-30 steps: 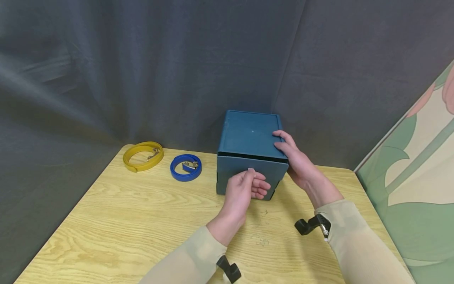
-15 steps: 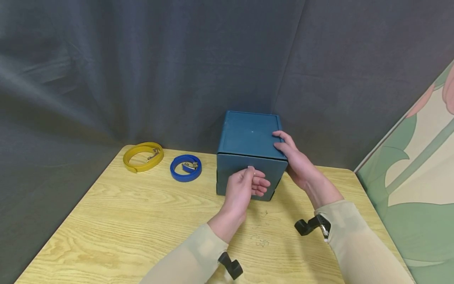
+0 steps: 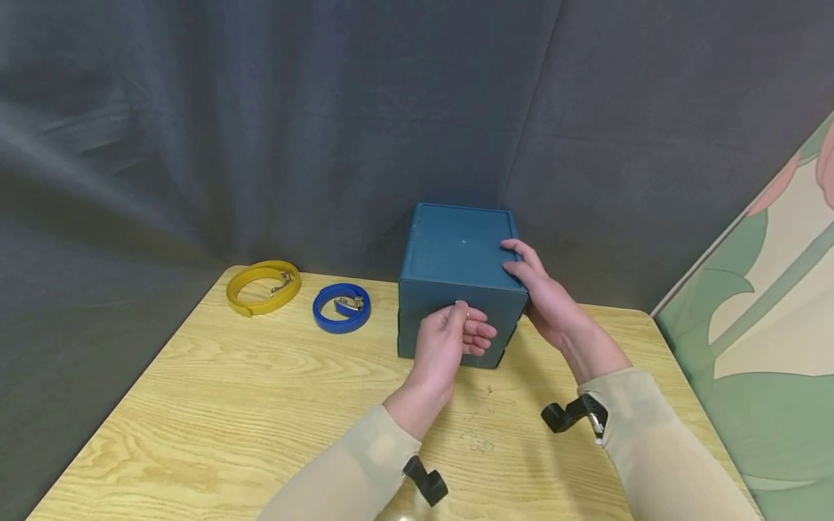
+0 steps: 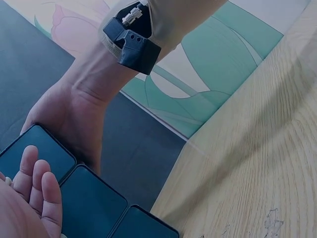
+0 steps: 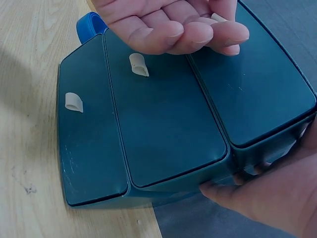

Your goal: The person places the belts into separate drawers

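Note:
A dark teal box of small drawers (image 3: 456, 246) stands at the back of the table, its three drawer fronts visible in the right wrist view. My left hand (image 3: 443, 340) is at the top drawer's front (image 5: 252, 84), thumb and forefinger pinching its small cream pull tab (image 5: 218, 18); the other fingers are loosely bent. That drawer sits flush with the casing. My right hand (image 3: 550, 297) grips the box at its right side, two fingers lying over the top edge; its thumb is hidden in the head view. Cream tabs (image 5: 139, 65) also show on the lower drawers.
Left of the box lie a coiled blue belt (image 3: 342, 308) and a coiled yellow belt (image 3: 263, 288), both with metal buckles. A dark grey curtain (image 3: 313, 130) hangs behind the wooden table (image 3: 260, 405). A flower-patterned panel (image 3: 769, 347) stands on the right.
The dark gap above the top drawer's front has closed as the left hand moved slightly forward with the drawer. The right hand has stayed in place.

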{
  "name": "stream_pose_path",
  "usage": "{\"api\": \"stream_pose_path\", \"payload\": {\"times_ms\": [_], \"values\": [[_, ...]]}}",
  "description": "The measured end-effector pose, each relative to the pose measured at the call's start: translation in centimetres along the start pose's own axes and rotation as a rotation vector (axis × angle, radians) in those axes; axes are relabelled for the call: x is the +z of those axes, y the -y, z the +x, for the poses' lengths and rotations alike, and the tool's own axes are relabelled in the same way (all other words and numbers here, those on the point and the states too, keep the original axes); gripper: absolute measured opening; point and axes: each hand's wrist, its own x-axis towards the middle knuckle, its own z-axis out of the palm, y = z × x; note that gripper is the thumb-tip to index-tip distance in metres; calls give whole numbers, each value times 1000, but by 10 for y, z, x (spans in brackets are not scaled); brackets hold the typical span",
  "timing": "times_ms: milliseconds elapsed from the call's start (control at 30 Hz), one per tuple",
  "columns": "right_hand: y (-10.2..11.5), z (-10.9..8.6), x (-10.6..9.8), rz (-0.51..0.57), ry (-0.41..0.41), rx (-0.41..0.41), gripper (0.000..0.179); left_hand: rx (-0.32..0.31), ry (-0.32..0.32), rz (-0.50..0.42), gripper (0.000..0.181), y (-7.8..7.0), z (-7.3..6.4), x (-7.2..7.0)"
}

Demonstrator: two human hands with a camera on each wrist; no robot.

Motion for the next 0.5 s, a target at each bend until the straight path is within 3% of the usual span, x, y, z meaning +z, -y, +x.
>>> {"api": "stream_pose_path", "payload": {"times_ms": [500], "values": [[0,0,0,-5,2,-6,55,3,-13,5,44,-1,2,2]]}}
